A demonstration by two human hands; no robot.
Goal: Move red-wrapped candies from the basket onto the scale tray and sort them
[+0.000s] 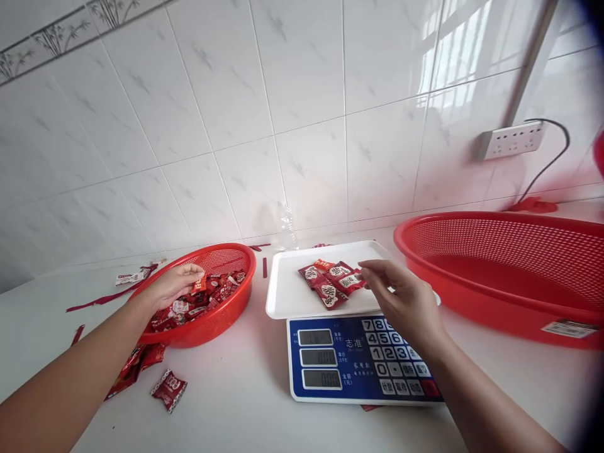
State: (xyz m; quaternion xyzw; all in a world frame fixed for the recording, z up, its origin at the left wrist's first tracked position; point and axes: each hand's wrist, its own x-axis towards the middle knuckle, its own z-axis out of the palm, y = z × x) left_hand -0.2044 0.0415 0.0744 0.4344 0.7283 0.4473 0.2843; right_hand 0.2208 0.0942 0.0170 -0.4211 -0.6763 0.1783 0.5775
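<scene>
My left hand [173, 283] reaches into a small round red basket [236, 302] full of red candy packets and pinches one packet [199, 284] at the fingertips. My right hand [401, 299] hovers over the white tray [287, 296] of a blue electronic scale [330, 365]. Its fingers are curled close beside a small pile of red packets [330, 280] on the tray; whether they grip one is unclear.
A large red oval basket [509, 277] stands at the right. Loose packets [168, 390] and red strips [94, 302] lie on the white counter at the left. A tiled wall with a power socket [514, 139] and cable rises behind.
</scene>
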